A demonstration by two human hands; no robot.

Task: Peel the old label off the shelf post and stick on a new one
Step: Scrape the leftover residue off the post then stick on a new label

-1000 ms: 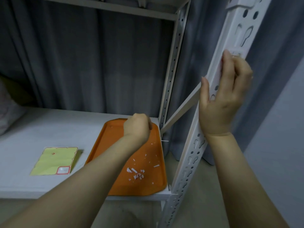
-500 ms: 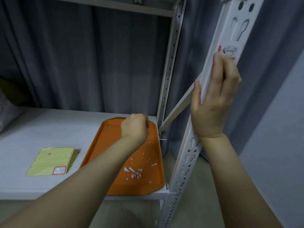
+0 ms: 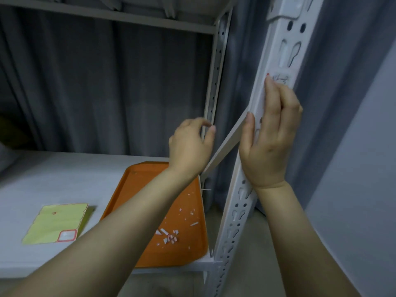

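Note:
The white perforated shelf post [image 3: 240, 211] runs up the right side. A torn, partly scraped old label [image 3: 280, 79] with red edging and dark scribbles sticks to it high up. My right hand [image 3: 267, 133] rests against the post just below the label, its fingertips at the label's lower left edge, thumb on the post's left face. My left hand [image 3: 190, 144] hovers in the air left of the post, fingers loosely curled, thumb and forefinger close together; whether they pinch a scrap I cannot tell. A yellow-green backing sheet [image 3: 57, 221] carries one red-bordered new label [image 3: 66, 235].
An orange tray [image 3: 132, 189] on the white shelf board [image 3: 53, 174] holds several peeled label scraps [image 3: 169, 234]. A diagonal white brace [image 3: 225, 146] crosses between my hands. Grey curtain hangs behind; an upper shelf beam spans the top.
My left hand rose from above the tray to beside the brace and loosened from a fist. My right hand slid slightly down, uncovering the old label.

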